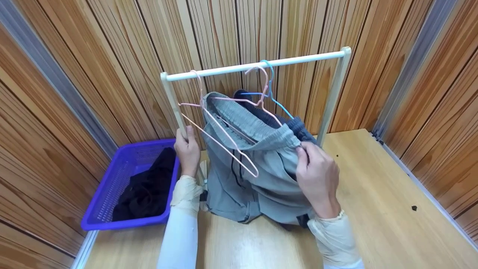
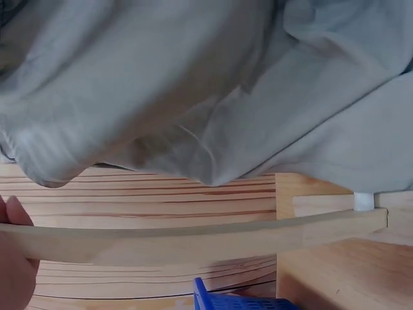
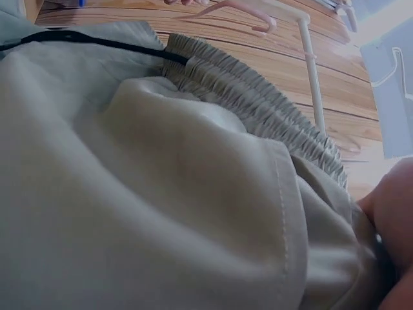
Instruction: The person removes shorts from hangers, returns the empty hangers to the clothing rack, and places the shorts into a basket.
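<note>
Grey shorts (image 1: 239, 183) with an elastic waistband and black drawstring hang in front of the rack, waistband spread wide. My right hand (image 1: 318, 173) pinches the waistband's right end between thumb and fingers. One pink hanger (image 1: 265, 95) reaches down into the waist opening, its hook overlapping the rod in the head view. Another pink hanger (image 1: 224, 142) hangs from the rod at left and slants across the shorts' front. My left hand (image 1: 188, 151) grips the left upright (image 1: 172, 99) of the rack; the wrist view shows that wooden post (image 2: 193, 242) with fingers at its left end.
A blue hanger (image 1: 281, 106) with a dark garment (image 1: 300, 129) is behind the shorts on the white rod (image 1: 302, 59). At left, a purple basket (image 1: 125, 224) holds black cloth (image 1: 145, 190). Wood-patterned walls enclose the table (image 1: 373, 224); a small dark scrap (image 1: 414, 208) lies at right.
</note>
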Available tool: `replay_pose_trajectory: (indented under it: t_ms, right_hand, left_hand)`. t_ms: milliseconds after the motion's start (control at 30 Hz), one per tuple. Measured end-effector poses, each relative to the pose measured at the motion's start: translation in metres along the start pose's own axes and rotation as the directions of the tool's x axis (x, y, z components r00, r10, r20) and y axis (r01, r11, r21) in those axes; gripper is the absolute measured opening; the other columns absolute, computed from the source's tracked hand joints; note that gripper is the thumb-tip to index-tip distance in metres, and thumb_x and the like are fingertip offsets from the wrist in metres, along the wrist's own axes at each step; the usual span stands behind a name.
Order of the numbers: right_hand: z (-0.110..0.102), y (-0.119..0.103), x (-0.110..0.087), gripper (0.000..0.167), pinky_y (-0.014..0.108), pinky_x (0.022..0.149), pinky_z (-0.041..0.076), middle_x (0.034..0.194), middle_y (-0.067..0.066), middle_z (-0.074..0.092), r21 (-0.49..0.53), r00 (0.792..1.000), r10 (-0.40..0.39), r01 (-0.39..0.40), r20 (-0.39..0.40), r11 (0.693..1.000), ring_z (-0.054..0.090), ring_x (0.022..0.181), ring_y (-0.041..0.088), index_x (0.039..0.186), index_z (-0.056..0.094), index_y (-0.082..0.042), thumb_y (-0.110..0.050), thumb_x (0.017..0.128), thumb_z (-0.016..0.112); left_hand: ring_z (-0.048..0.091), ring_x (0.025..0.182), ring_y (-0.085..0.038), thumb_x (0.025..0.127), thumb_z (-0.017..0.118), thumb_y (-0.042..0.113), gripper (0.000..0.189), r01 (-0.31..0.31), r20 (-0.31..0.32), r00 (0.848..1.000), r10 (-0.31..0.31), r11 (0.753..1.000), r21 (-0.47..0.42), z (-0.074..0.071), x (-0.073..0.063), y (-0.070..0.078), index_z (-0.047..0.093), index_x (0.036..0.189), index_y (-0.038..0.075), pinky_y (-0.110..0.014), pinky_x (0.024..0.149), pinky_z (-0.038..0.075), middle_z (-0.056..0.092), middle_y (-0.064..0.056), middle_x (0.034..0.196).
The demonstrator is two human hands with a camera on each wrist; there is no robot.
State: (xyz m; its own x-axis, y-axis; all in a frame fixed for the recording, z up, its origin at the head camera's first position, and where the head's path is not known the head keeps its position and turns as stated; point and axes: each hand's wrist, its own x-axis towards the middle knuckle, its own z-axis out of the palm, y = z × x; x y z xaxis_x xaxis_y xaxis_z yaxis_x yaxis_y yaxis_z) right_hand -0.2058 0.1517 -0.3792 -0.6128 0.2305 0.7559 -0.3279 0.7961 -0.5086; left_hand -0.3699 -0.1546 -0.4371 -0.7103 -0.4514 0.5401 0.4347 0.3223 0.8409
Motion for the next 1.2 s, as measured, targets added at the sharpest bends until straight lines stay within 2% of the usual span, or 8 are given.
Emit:
replay_pose_trajectory:
  t_ms: [200, 300, 500, 700, 833, 933, 1033, 1200]
  right_hand:
    - [-0.020, 0.010, -0.015, 0.013, 0.031, 0.061, 0.045, 0.080, 0.011, 0.074, 0.031, 0.998, 0.040, -0.041, 0.048, 0.999, 0.062, 0.066, 0.023, 0.101, 0.080, -0.003, -0.004, 0.099, 0.067]
    - [-0.027, 0.015, -0.022, 0.012, 0.021, 0.064, 0.042, 0.083, 0.011, 0.077, 0.034, 0.996, 0.053, -0.056, 0.074, 0.998, 0.061, 0.067, 0.019, 0.100, 0.080, -0.004, -0.003, 0.098, 0.069]
    - [-0.036, 0.029, -0.035, 0.010, 0.004, 0.072, 0.040, 0.088, 0.009, 0.080, 0.062, 0.989, 0.088, -0.096, 0.119, 0.993, 0.064, 0.072, 0.012, 0.098, 0.081, -0.005, -0.002, 0.096, 0.072]
    - [-0.041, 0.046, -0.046, 0.009, -0.003, 0.081, 0.041, 0.090, 0.008, 0.082, 0.074, 0.975, 0.104, -0.120, 0.195, 0.990, 0.069, 0.078, 0.006, 0.097, 0.082, -0.005, -0.001, 0.093, 0.075]
    - [-0.045, 0.055, -0.050, 0.010, 0.000, 0.078, 0.043, 0.086, 0.005, 0.081, 0.084, 0.969, 0.079, -0.101, 0.232, 0.991, 0.066, 0.076, 0.000, 0.094, 0.083, -0.008, 0.000, 0.091, 0.077]
    - [-0.047, 0.060, -0.053, 0.012, -0.001, 0.078, 0.044, 0.086, 0.004, 0.081, 0.104, 0.961, 0.078, -0.109, 0.264, 0.989, 0.065, 0.077, -0.004, 0.093, 0.083, -0.009, 0.002, 0.090, 0.078]
    - [-0.048, 0.063, -0.053, 0.014, -0.002, 0.082, 0.044, 0.089, 0.004, 0.083, 0.123, 0.956, 0.078, -0.117, 0.282, 0.985, 0.067, 0.082, -0.008, 0.092, 0.083, -0.009, 0.003, 0.088, 0.079]
    - [-0.048, 0.069, -0.055, 0.017, -0.002, 0.082, 0.045, 0.088, 0.006, 0.083, 0.162, 0.959, 0.044, -0.093, 0.281, 0.982, 0.067, 0.083, -0.009, 0.091, 0.083, -0.010, 0.006, 0.086, 0.080]
  left_hand:
    - [0.065, 0.080, -0.020, 0.110, 0.056, 0.021, 0.024, 0.022, -0.008, 1.000, -0.022, 1.000, -0.022, -0.004, -0.007, 0.003, 0.066, 0.107, 0.000, -0.019, 0.076, 0.046, 0.072, -0.015, 0.087]
    - [0.072, 0.098, -0.031, 0.110, 0.056, 0.018, 0.025, 0.024, -0.015, 1.000, -0.025, 0.999, -0.035, -0.008, -0.011, 0.002, 0.068, 0.119, -0.002, -0.017, 0.085, 0.049, 0.078, -0.024, 0.105]
    - [0.071, 0.105, -0.013, 0.107, 0.061, 0.012, 0.029, 0.003, -0.009, 1.000, -0.003, 0.998, -0.068, -0.013, -0.016, 0.001, 0.067, 0.129, -0.005, -0.014, 0.089, 0.051, 0.078, -0.023, 0.122]
    - [0.067, 0.126, -0.033, 0.100, 0.065, 0.000, 0.042, -0.020, 0.000, 1.000, 0.020, 0.985, -0.169, -0.018, -0.033, -0.004, 0.058, 0.140, -0.010, -0.011, 0.101, 0.051, 0.068, -0.031, 0.135]
    - [0.061, 0.130, -0.034, 0.094, 0.071, -0.004, 0.045, -0.087, -0.070, 0.994, 0.081, 0.991, -0.097, -0.024, -0.055, -0.009, 0.060, 0.137, -0.008, -0.017, 0.110, 0.047, 0.063, -0.027, 0.138]
    - [0.059, 0.120, -0.029, 0.090, 0.074, -0.006, 0.038, -0.147, -0.106, 0.984, 0.141, 0.988, -0.044, -0.028, -0.076, -0.009, 0.064, 0.127, -0.006, -0.024, 0.105, 0.048, 0.062, -0.023, 0.129]
    - [0.059, 0.112, -0.025, 0.091, 0.071, -0.006, 0.029, -0.186, -0.066, 0.981, 0.183, 0.981, -0.047, -0.031, -0.095, -0.007, 0.065, 0.120, -0.006, -0.028, 0.099, 0.049, 0.066, -0.022, 0.121]
    - [0.064, 0.114, -0.019, 0.099, 0.062, -0.001, 0.023, -0.188, 0.087, 0.978, 0.191, 0.981, -0.044, -0.035, -0.115, -0.002, 0.067, 0.122, -0.003, -0.022, 0.105, 0.048, 0.073, -0.018, 0.118]
